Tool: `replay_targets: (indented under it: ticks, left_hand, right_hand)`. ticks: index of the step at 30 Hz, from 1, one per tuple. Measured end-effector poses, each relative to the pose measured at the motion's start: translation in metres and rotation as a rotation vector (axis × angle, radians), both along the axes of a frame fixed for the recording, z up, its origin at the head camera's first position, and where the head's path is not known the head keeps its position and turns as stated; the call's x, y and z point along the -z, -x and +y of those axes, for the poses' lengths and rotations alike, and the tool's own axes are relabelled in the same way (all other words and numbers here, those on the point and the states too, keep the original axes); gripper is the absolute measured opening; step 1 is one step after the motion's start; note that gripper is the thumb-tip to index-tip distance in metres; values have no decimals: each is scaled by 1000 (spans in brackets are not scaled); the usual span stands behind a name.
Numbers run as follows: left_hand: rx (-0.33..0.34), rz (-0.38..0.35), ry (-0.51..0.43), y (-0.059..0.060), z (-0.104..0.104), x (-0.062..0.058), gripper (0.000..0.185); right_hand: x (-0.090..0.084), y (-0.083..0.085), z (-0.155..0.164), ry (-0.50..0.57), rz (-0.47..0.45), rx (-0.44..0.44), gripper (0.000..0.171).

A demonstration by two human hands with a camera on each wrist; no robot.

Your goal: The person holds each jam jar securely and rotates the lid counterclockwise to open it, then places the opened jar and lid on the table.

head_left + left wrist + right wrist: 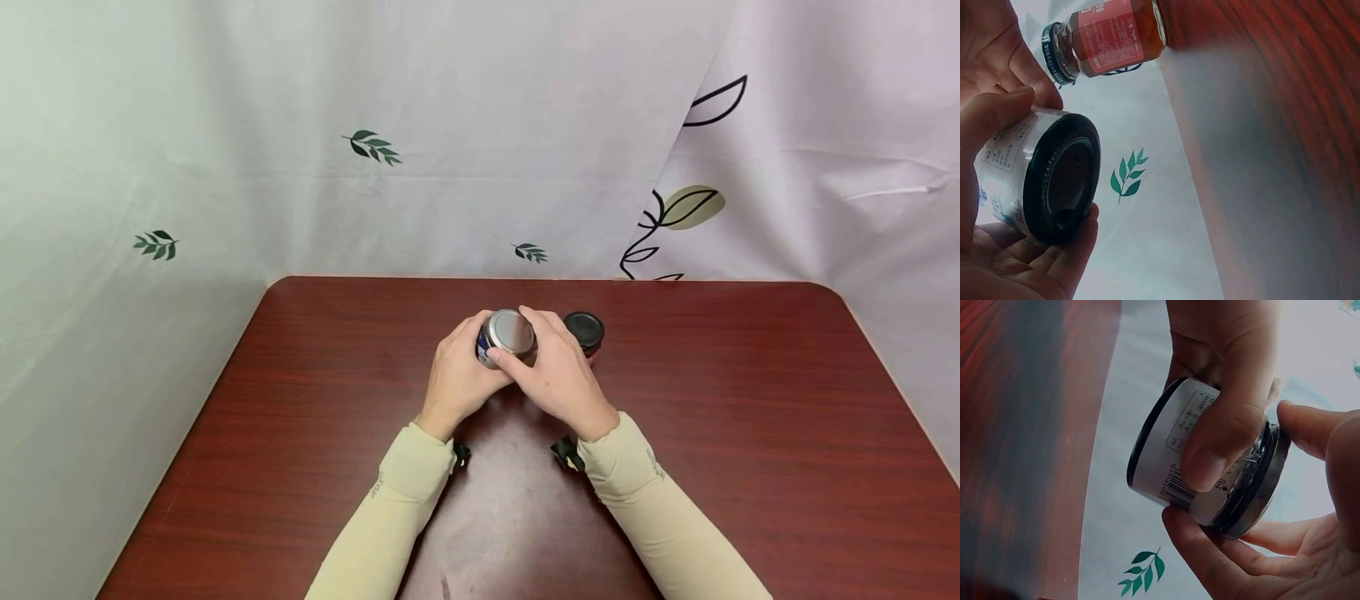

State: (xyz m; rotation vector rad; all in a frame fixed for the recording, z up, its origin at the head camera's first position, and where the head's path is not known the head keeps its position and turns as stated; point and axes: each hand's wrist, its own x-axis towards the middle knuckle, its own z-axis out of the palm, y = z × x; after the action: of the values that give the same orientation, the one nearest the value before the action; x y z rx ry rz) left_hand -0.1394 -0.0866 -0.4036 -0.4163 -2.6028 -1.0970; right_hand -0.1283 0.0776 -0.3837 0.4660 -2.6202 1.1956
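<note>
Above the table I hold a jar (513,332) with a silver lid, in both hands. Its white printed label (1172,447) and dark base (1069,181) show in the wrist views. My left hand (459,377) grips the body, its thumb lying across the label in the right wrist view. The right hand (561,372) is round the lid (1263,494), with its thumb and fingers at the rim. Behind the right hand stands a second jar (585,330) with a black lid. Amber contents and a red label (1110,37) show on it in the left wrist view.
The reddish-brown wooden table (330,358) has rounded far corners. A pale curtain (450,192) with leaf prints hangs behind it and along the sides. Dark straps (567,455) sit at the cuffs of the light sleeves (637,475).
</note>
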Motion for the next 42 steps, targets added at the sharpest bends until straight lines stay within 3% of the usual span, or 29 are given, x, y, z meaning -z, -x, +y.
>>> replay_targets:
  ticks: [20,42]
  left_hand:
    - [-62,-8,30,-5,5,3,70]
    - [-52,46,27,-5,7,3,67]
  right_hand:
    - [0,-6,-3,-20,107,22,64]
    - [0,-5,-5,-70,192,30,59]
